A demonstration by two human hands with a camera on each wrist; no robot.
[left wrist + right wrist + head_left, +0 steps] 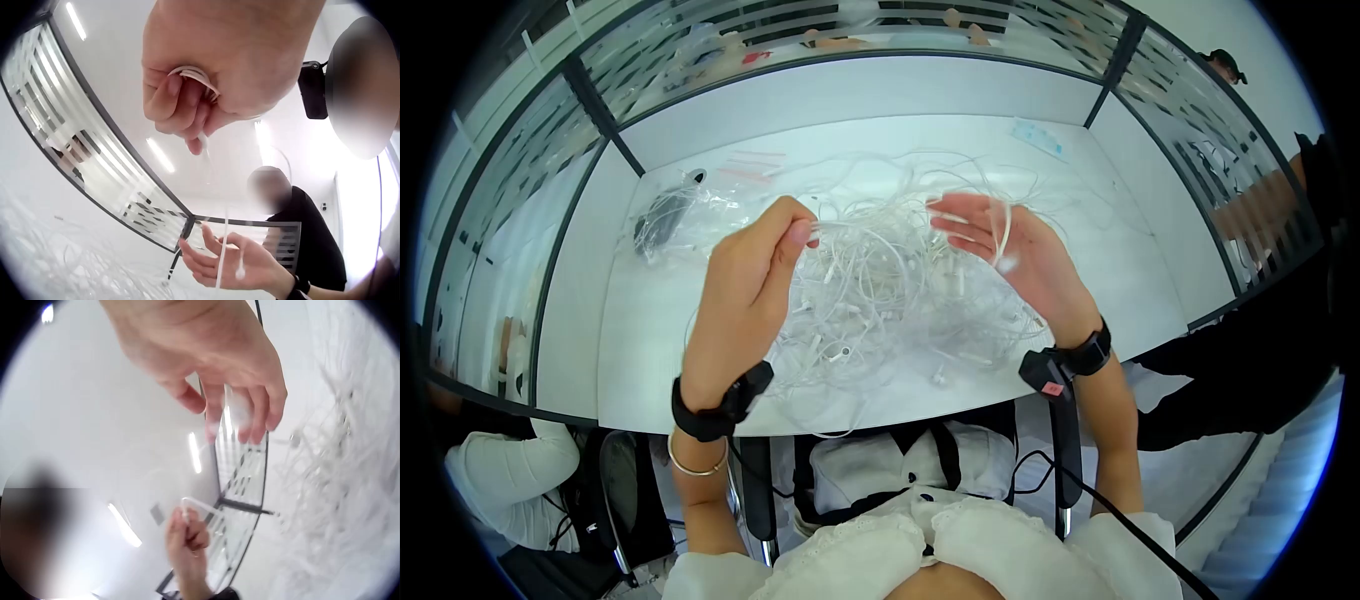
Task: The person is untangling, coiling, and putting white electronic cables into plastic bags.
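Left hand: the left hand [750, 270] is raised over the near left part of the pile, its fingers curled round a white cable [195, 76], thumb closed against them.
Cable: loops of it lie inside the left fist and show at the edge of the palm; whether it joins the strand by the other hand I cannot tell.
Right hand: the right hand [1025, 250] is held up, palm turned inward, fingers loosely extended and slightly spread, pinching nothing.
Hanging strand: a thin white strand [1005, 228] runs just in front of the right palm, a small blurred white end near it; whether it touches the skin is unclear.
Pile: a tangled heap of white cables [870, 290] covers the middle of the white table [650, 340], beneath and between the hands.
Back left of table: a clear plastic bag [718, 208] lies beside a dark object [662, 222], with a red-striped clear packet [752, 166] behind.
Back right of table: a pale blue item [1038, 137] lies near the corner.
Wrists: both wear black straps; a bracelet [698, 466] circles the left forearm.
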